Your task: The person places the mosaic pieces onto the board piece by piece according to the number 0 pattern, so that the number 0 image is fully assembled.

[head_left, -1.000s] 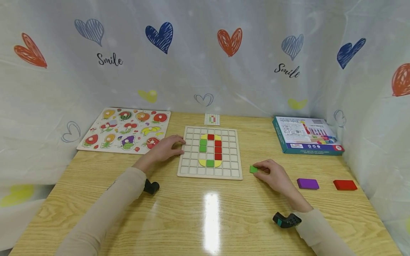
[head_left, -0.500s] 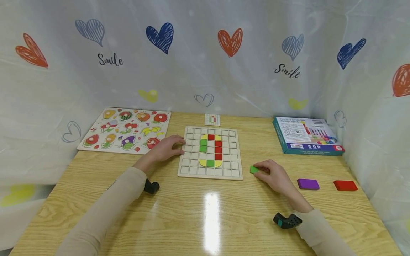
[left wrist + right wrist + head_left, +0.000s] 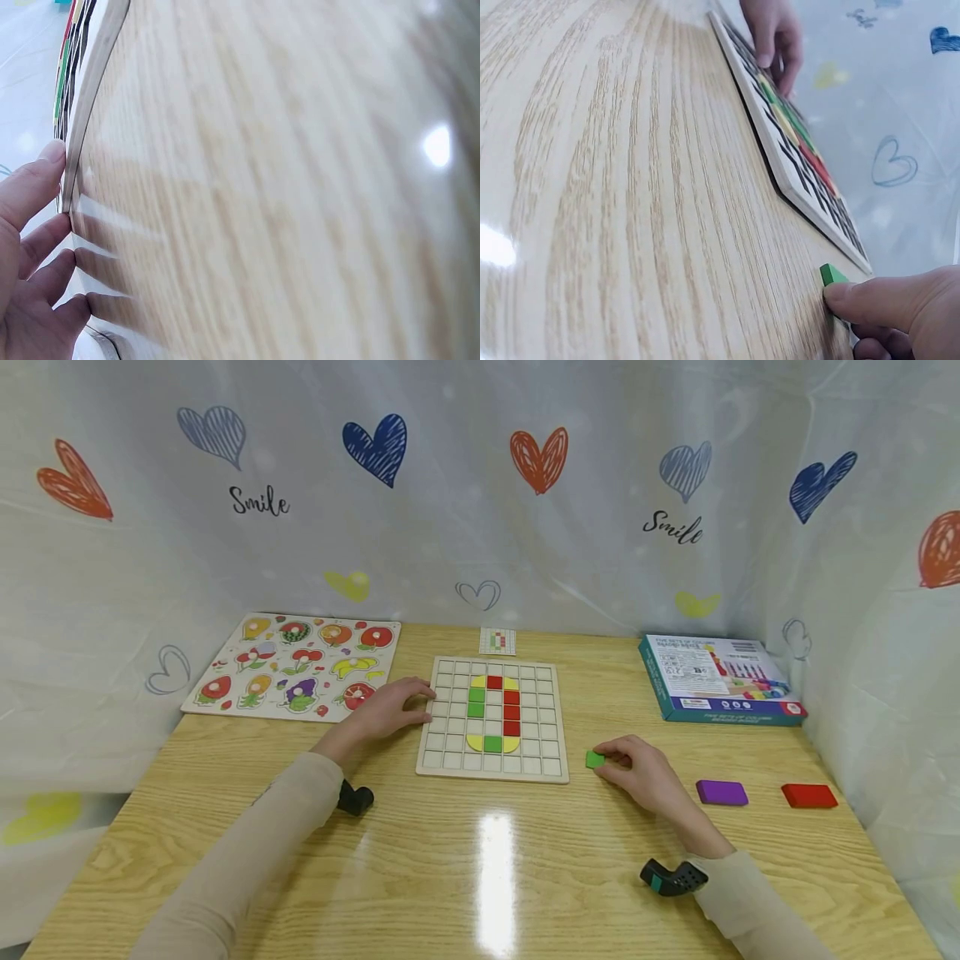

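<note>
A square wooden grid board [image 3: 455, 764] lies mid-table. Red, green and yellow tiles on it form an upright oblong ring, with a gap low on its left side. Fingertips of my left hand [image 3: 382, 708] rest at the board's left edge; in the left wrist view the thumb [image 3: 49, 161] touches that edge and the other fingers are spread below it. Right of the board, my right hand [image 3: 641, 770] pinches a small green square tile [image 3: 593, 759] between thumb and fingers, low over the table. The right wrist view shows the same green tile [image 3: 830, 274] near the board's corner.
Behind the board sits a small pattern card [image 3: 498, 642]. A fruit peg puzzle [image 3: 303, 667] lies at the back left and a boxed bead set [image 3: 720, 681] at the back right. Purple [image 3: 722, 792] and red [image 3: 809, 796] blocks lie beyond the right hand.
</note>
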### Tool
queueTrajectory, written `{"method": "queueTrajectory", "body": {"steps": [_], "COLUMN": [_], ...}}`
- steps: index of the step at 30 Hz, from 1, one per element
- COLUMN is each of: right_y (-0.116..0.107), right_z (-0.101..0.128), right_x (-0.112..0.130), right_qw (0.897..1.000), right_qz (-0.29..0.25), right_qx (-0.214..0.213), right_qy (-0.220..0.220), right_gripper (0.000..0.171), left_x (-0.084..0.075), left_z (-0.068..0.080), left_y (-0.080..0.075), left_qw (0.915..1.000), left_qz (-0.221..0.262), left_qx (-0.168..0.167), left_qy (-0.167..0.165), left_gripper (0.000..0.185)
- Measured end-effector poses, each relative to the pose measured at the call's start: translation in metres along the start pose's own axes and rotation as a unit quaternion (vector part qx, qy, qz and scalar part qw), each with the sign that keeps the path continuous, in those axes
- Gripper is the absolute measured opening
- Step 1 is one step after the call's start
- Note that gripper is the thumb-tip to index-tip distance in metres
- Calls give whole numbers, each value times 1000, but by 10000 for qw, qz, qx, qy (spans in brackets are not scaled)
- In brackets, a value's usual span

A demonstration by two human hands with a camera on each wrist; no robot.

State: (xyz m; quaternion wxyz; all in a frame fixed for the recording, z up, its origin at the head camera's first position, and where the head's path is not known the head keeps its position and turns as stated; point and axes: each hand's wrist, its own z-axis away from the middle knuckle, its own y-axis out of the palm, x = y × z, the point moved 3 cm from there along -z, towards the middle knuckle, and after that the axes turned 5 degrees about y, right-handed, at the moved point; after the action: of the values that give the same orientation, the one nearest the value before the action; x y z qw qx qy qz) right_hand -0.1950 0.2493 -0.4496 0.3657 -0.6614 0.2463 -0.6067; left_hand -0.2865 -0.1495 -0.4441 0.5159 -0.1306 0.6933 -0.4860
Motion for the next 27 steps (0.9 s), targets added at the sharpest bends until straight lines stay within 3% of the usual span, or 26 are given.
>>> {"method": "queueTrajectory", "body": {"steps": [17, 27], "right_y": [2, 5], "right_z": [-8, -26], "right_x": [8, 30], "right_qw": [9991, 9969], "right_qz": [-351, -746], "right_qx": [-216, 6], "right_qy": [103, 238], "right_gripper": [28, 29], "left_x": [0, 0], "left_z": [1, 1], "left_y": [-1, -1], "left_qw": [10000, 9999], "left_qz": [-12, 18], "left_qx": [40, 52], "left_qy": [-25, -90], "left_gripper": [39, 39]}}
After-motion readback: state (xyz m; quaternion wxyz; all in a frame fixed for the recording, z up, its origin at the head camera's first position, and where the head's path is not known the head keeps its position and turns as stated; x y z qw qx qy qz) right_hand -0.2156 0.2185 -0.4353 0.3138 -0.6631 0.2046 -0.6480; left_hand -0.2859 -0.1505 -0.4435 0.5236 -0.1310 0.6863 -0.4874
